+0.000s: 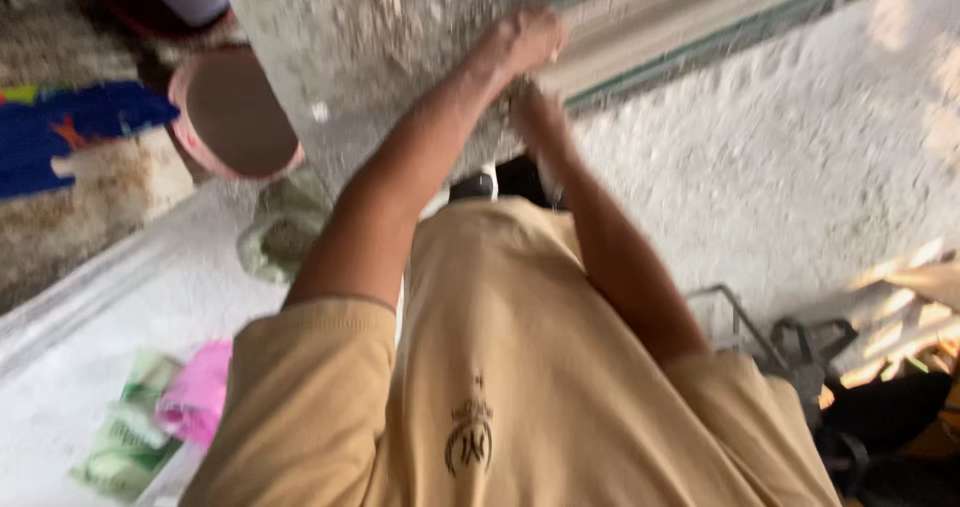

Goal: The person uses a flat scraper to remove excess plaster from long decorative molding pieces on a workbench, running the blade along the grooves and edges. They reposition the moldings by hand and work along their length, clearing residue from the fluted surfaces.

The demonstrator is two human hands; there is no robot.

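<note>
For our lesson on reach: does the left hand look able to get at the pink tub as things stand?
Probably yes: the pink tub sits beside the left forearm with nothing between, though the left hand is up on the grey pillar.

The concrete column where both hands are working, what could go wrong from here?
The left hand and right hand are bare against the rough concrete column, so scraped skin seems possible. The pink bucket stands close beside the left arm; an elbow might knock it. Blur hides whatever the hands grip.
</note>
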